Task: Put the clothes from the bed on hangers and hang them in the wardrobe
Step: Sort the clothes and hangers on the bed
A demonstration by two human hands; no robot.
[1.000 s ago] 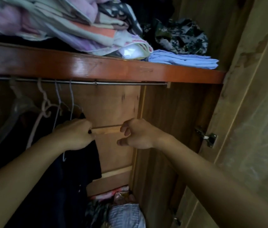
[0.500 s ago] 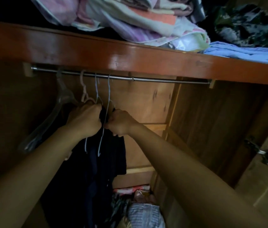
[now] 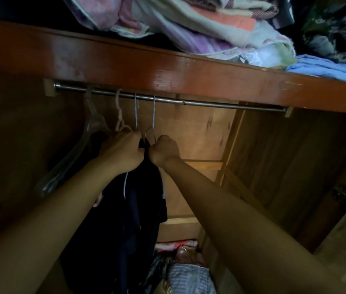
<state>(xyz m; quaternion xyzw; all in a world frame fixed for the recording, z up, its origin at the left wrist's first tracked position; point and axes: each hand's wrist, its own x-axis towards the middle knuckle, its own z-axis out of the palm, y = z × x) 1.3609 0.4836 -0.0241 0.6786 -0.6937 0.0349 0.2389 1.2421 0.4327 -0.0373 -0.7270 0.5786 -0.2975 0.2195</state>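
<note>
Both hands have closed in together since a second ago, when they were spread apart in front of the wardrobe's back panel; now they meet at the neck of the dark garment. Left hand (image 3: pixel 123 152) is curled round the top of the dark garment (image 3: pixel 129 209) at its collar, and right hand (image 3: pixel 164 149) pinches the same spot from the other side, knuckles almost touching the left.

That garment hangs from a thin blue wire hanger (image 3: pixel 154 117), whose hook is over the steel rail (image 3: pixel 210 103) toward the rail's left end. Its long axis runs straight down from the rail, collar up and hem toward the wardrobe floor.

Left of it on the rail hang another blue wire hanger (image 3: pixel 136 113), a pink hanger (image 3: pixel 118 112) and a clear plastic hanger (image 3: pixel 87 132), which is tilted down to the left.

Above the rail, the red-brown shelf (image 3: pixel 125 66) carries folded blankets (image 3: pixel 199 24) and a folded blue cloth (image 3: pixel 333 68) at its right end. Bundled fabrics (image 3: pixel 189 279) lie on the wardrobe floor.
</note>
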